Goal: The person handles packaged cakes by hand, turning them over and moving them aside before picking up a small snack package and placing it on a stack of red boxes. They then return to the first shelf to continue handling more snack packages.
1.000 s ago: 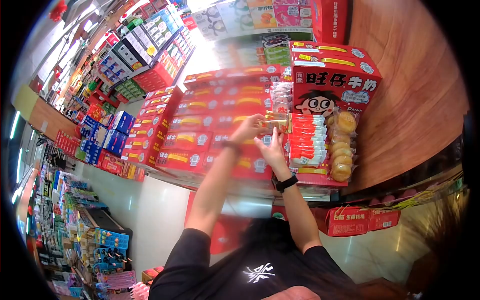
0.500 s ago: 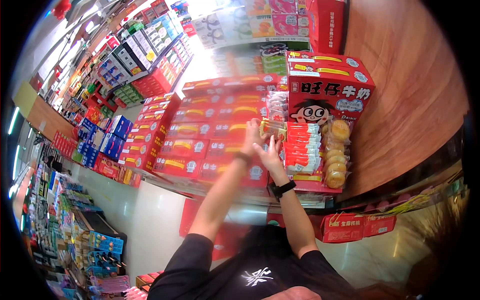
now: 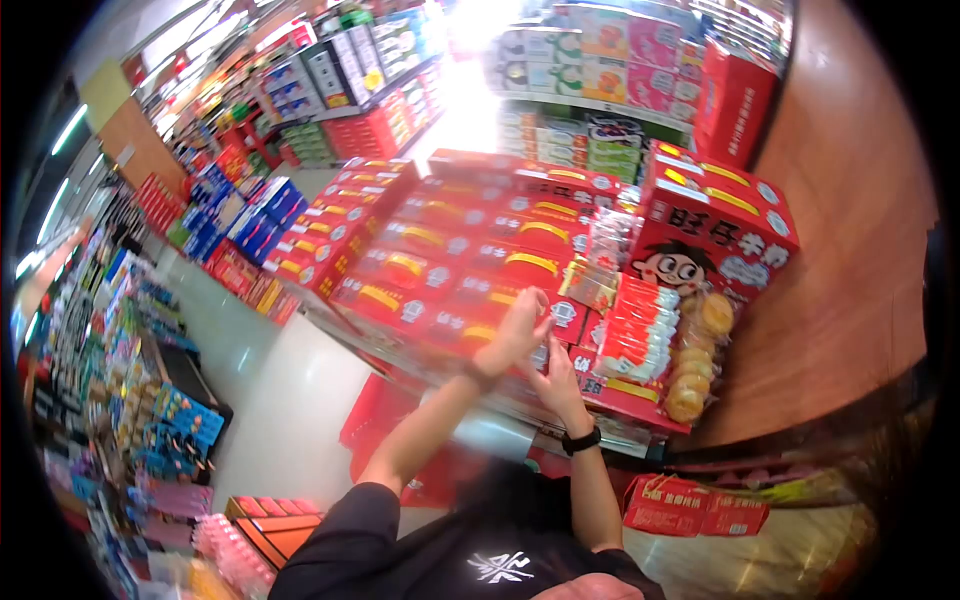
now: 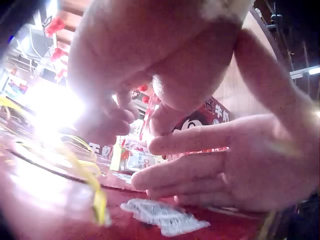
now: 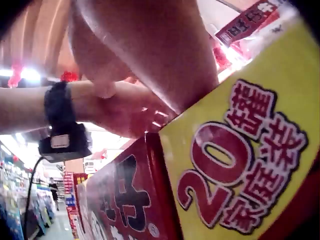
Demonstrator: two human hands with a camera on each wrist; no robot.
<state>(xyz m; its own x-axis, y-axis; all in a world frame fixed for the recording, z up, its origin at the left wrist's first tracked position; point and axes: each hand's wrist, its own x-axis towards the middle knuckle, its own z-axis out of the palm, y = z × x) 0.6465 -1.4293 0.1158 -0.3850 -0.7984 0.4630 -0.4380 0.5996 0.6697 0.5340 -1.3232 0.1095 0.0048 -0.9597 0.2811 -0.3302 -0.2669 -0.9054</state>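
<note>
Over the red milk cartons [image 3: 415, 268], the left hand [image 3: 520, 328] and right hand [image 3: 558, 382] are close together, with nothing visible in either. Clear-wrapped snack packets [image 3: 590, 284] lie just beyond them, beside red-and-white packets [image 3: 638, 330] and bagged round cakes [image 3: 690, 385]. In the left wrist view the left hand [image 4: 165, 60] has loosely bent fingers, and the right hand [image 4: 250, 160] holds its fingers nearly straight near a carton top. The right wrist view has the left hand [image 5: 127, 110] behind the right forearm; the right fingers are hidden.
A large red milk box [image 3: 715, 225] with a cartoon face stands behind the packets. Wooden surface [image 3: 850, 230] curves along the right. Store shelves [image 3: 600, 60] rise behind, more red boxes [image 3: 668, 505] sit lower right, and pale floor [image 3: 290, 390] shows at left.
Both hands have come away from the clear-wrapped packets, which now lie on the cartons, and moved nearer the body. The head view has shifted, so the display appears lower and tilted.
</note>
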